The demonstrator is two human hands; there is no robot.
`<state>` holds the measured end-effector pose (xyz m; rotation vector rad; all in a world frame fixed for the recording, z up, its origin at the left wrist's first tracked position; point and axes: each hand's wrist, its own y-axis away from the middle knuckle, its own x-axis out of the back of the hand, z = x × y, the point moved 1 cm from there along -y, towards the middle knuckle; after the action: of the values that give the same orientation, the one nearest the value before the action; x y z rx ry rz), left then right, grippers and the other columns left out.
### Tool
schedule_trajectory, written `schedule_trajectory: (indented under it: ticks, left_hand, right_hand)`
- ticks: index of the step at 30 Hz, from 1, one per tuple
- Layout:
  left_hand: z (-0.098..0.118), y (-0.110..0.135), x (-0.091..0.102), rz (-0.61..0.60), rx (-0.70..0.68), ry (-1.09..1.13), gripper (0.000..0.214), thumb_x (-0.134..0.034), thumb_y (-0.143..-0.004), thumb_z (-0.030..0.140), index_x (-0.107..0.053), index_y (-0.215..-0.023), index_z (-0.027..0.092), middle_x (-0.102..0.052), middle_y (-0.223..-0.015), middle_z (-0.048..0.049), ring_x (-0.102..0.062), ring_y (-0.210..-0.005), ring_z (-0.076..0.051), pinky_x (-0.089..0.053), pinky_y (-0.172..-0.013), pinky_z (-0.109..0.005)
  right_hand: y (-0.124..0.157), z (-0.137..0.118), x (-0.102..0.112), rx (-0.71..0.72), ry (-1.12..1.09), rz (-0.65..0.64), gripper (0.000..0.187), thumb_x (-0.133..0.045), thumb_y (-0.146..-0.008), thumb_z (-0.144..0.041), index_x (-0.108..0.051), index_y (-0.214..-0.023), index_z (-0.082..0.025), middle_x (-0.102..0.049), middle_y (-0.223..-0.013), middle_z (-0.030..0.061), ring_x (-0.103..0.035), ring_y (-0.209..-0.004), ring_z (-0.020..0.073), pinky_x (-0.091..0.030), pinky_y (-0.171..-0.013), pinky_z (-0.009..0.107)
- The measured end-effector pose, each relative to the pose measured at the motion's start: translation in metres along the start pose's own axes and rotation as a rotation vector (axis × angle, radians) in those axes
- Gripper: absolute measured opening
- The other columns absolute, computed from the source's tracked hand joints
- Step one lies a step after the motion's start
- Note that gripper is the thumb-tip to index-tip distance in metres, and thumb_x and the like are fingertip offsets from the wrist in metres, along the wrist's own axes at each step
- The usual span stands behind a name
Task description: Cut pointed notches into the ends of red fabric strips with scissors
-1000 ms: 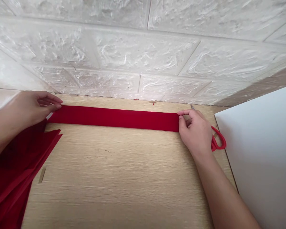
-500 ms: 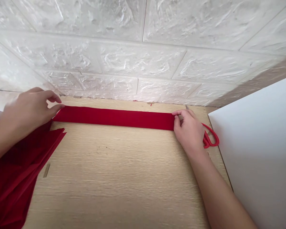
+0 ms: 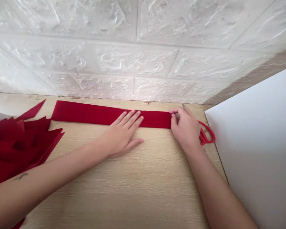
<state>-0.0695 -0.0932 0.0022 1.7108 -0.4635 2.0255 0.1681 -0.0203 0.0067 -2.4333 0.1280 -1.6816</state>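
A long dark red strip of fabric or paper (image 3: 90, 113) lies flat across the wooden tabletop, near the wall. My left hand (image 3: 124, 132) rests open on it right of its middle, fingers stretched out and touching its surface. At the strip's right end, my right hand (image 3: 186, 127) pinches the edge between thumb and fingers. Red-handled scissors (image 3: 207, 133) lie partly hidden behind my right hand. Several red pieces with pointed corners (image 3: 21, 143) are heaped at the left, partly covered by my left forearm.
A white textured brick-pattern wall (image 3: 114, 60) rises behind the wooden tabletop (image 3: 143, 178). On the right stands a white panel (image 3: 257, 143) along the table's edge. Small red scraps lie near the wall.
My left hand has let go of the strip's left end and moved right, now flat on the strip. My right hand still pinches the right end. The view has shifted slightly.
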Motion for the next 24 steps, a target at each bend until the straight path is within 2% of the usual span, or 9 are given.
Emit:
schedule_trajectory:
  ticks: [4, 7, 11, 15, 19, 24]
  left_hand:
    - [-0.019, 0.026, -0.001, -0.026, 0.207, -0.022, 0.076, -0.015, -0.107, 0.057, -0.021, -0.168, 0.013, -0.016, -0.176, -0.0108, -0.012, -0.165, -0.027, -0.012, -0.135, -0.051]
    - [-0.032, 0.048, 0.005, -0.05, 0.4, -0.036, 0.077, -0.01, -0.105, 0.055, -0.022, -0.168, 0.012, -0.015, -0.177, -0.0095, -0.011, -0.165, -0.027, -0.011, -0.135, -0.054]
    - [-0.05, 0.069, 0.013, -0.059, 0.654, -0.036, 0.081, -0.003, -0.103, 0.056, -0.018, -0.169, 0.011, -0.013, -0.177, -0.0104, -0.007, -0.166, -0.029, -0.008, -0.134, -0.058]
    - [-0.072, 0.084, 0.02, -0.034, 0.874, 0.017, 0.081, -0.006, -0.103, 0.055, -0.015, -0.168, 0.006, -0.008, -0.178, -0.016, -0.005, -0.166, -0.032, -0.01, -0.133, -0.057]
    - [-0.083, 0.089, 0.022, 0.011, 0.932, 0.035, 0.082, -0.014, -0.103, 0.054, -0.018, -0.167, 0.003, -0.01, -0.177, -0.0212, -0.006, -0.165, -0.037, -0.015, -0.133, -0.057]
    - [-0.08, 0.087, 0.022, 0.026, 0.951, -0.027, 0.082, -0.014, -0.103, 0.06, -0.023, -0.167, 0.009, -0.015, -0.175, -0.025, -0.01, -0.164, -0.044, -0.013, -0.128, -0.069]
  right_hand:
    - [-0.001, 0.002, 0.0, 0.026, -0.012, -0.007, 0.026, -0.048, -0.095, -0.021, -0.072, -0.104, -0.024, -0.076, -0.119, 0.0089, -0.068, -0.094, 0.0282, -0.03, -0.058, 0.033]
    - [-0.001, 0.003, 0.0, 0.027, -0.012, -0.011, 0.025, -0.049, -0.095, -0.021, -0.072, -0.103, -0.024, -0.076, -0.118, 0.0083, -0.068, -0.092, 0.0276, -0.03, -0.058, 0.033]
    - [-0.001, 0.002, 0.0, 0.013, 0.001, -0.008, 0.024, -0.049, -0.095, -0.022, -0.072, -0.104, -0.024, -0.075, -0.119, 0.0081, -0.068, -0.093, 0.0275, -0.027, -0.057, 0.032]
    - [-0.001, 0.0, 0.0, 0.015, -0.006, -0.013, 0.026, -0.049, -0.095, -0.021, -0.073, -0.104, -0.023, -0.075, -0.119, 0.009, -0.068, -0.095, 0.0283, -0.027, -0.058, 0.033]
    - [-0.001, 0.0, 0.0, 0.017, -0.01, 0.001, 0.026, -0.049, -0.094, -0.022, -0.073, -0.104, -0.023, -0.075, -0.116, 0.0093, -0.067, -0.095, 0.0286, -0.027, -0.058, 0.033]
    - [-0.001, 0.001, 0.0, 0.02, -0.018, -0.003, 0.026, -0.048, -0.095, -0.024, -0.073, -0.103, -0.024, -0.075, -0.117, 0.0087, -0.066, -0.09, 0.0266, -0.026, -0.057, 0.032]
